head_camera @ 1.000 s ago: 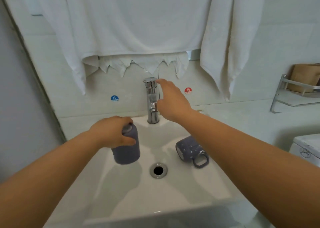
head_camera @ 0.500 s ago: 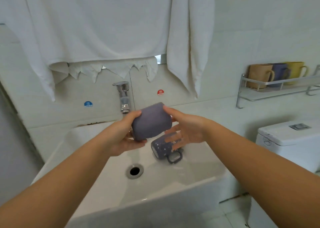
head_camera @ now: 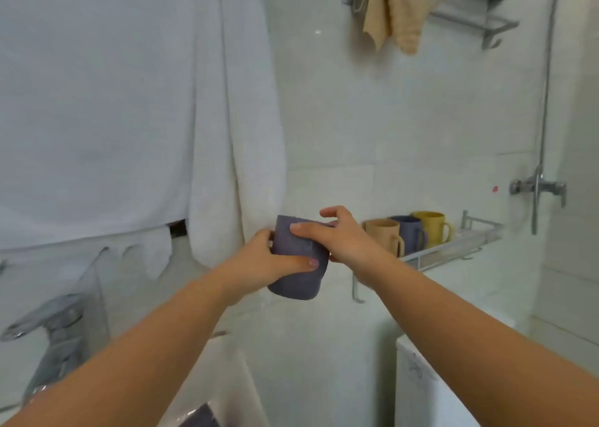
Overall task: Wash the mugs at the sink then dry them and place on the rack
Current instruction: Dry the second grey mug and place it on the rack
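Both hands now hold one purple mug (head_camera: 296,264) lifted in front of the person, away from the sink. The left hand (head_camera: 259,261) wraps around the mug's near side, thumb across its front. The right hand (head_camera: 340,238) grips it from the far side, fingers curled over the upper edge. The mug is tilted, and its handle cannot be seen.

Just beyond the right hand, a metal wall rack (head_camera: 453,248) carries three mugs side by side: a tan mug (head_camera: 384,235), a blue mug (head_camera: 409,232) and a yellow mug (head_camera: 431,227). A large white towel (head_camera: 129,102) hangs just behind and to the left of the hands. The tap (head_camera: 55,332) sits low, well below the left arm, blurred.

Half a second earlier the mug is held lower, right over the basin, with the second speckled mug lying below it by the drain. A full second earlier the left hand alone holds the mug in the sink while the right hand reaches to the tap. The view has since swung up and rightward, so the basin has nearly left the picture. A dark shape at the bottom edge may be the second mug.

This suggests rinsing of this mug is finished, and drying comes next, with the towel close at hand, before it joins the rack.
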